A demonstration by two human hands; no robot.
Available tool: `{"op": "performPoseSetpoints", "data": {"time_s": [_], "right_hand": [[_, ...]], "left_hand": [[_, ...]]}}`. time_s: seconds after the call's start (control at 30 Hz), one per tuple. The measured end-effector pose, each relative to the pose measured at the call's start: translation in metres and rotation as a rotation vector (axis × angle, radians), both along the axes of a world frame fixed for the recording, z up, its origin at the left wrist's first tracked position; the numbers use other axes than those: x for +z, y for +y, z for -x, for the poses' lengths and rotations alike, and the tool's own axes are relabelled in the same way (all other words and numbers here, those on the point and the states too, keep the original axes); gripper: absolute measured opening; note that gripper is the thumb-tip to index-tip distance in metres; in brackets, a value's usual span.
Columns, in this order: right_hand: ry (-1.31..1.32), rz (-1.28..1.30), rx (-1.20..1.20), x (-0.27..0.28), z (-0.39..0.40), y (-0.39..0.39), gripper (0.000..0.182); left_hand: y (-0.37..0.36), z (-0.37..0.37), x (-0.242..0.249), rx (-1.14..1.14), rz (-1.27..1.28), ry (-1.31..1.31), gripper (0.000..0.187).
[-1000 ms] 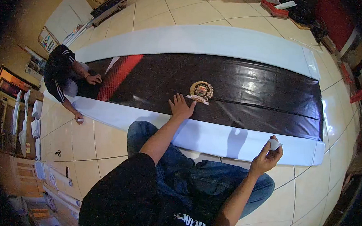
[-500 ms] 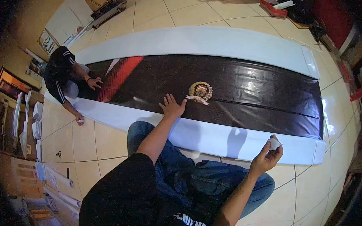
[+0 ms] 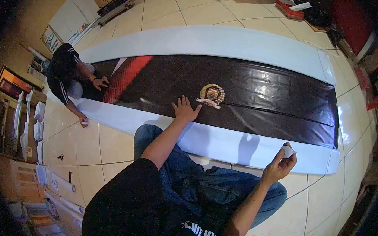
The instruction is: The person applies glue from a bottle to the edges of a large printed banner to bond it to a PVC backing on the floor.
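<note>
A long dark printed sheet (image 3: pixel 169 78) with a red stripe and a round gold emblem (image 3: pixel 211 95) lies on the floor, bordered by white strips (image 3: pixel 221 147) on both long sides. My left hand (image 3: pixel 186 110) rests on the sheet's near edge, fingers spread, just left of the emblem, holding nothing. Above the right end of the near white strip, my right hand (image 3: pixel 280 164) is raised and closed around a small white object (image 3: pixel 287 152). What that object is cannot be made out clearly.
A person in black (image 3: pixel 65 75) crouches at the sheet's left end, one hand on it and the other holding something small and white. Scissors (image 3: pixel 60 157) and a dark tool (image 3: pixel 70 176) lie on the tiles. A red tray (image 3: pixel 288 11) sits at the back right.
The view has shifted slightly, and the sheet appears a little to the right. My left hand still rests on the sheet, and my right hand keeps its grip on the white object.
</note>
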State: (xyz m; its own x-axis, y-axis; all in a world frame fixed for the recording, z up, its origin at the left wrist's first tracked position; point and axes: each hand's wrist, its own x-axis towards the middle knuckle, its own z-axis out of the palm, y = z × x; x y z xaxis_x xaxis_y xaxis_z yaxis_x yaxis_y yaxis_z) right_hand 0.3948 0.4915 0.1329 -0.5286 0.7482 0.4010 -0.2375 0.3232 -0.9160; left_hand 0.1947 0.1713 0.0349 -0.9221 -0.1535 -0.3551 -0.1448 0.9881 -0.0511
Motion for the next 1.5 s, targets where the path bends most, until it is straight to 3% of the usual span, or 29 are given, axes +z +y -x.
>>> {"op": "performPoseSetpoints", "data": {"time_s": [0.27, 0.6, 0.8, 1.2, 1.5], "right_hand": [[-0.018, 0.024, -0.003, 0.003, -0.001, -0.001, 0.031], [-0.017, 0.004, 0.009, -0.002, 0.002, 0.000, 0.033], [-0.043, 0.004, 0.004, -0.002, 0.002, -0.001, 0.034], [-0.093, -0.039, 0.021, -0.001, 0.004, -0.008, 0.030], [-0.166, -0.046, 0.118, -0.010, 0.016, -0.030, 0.032]], "left_hand": [[-0.014, 0.001, -0.015, 0.154, 0.009, 0.012, 0.093], [-0.010, -0.001, -0.002, 0.052, 0.017, -0.003, 0.089], [-0.011, -0.002, -0.020, -0.153, 0.050, 0.035, 0.084], [0.013, -0.003, -0.007, -0.457, -0.005, -0.010, 0.076], [-0.007, 0.053, -0.017, -0.628, -0.380, 0.115, 0.063]]}}
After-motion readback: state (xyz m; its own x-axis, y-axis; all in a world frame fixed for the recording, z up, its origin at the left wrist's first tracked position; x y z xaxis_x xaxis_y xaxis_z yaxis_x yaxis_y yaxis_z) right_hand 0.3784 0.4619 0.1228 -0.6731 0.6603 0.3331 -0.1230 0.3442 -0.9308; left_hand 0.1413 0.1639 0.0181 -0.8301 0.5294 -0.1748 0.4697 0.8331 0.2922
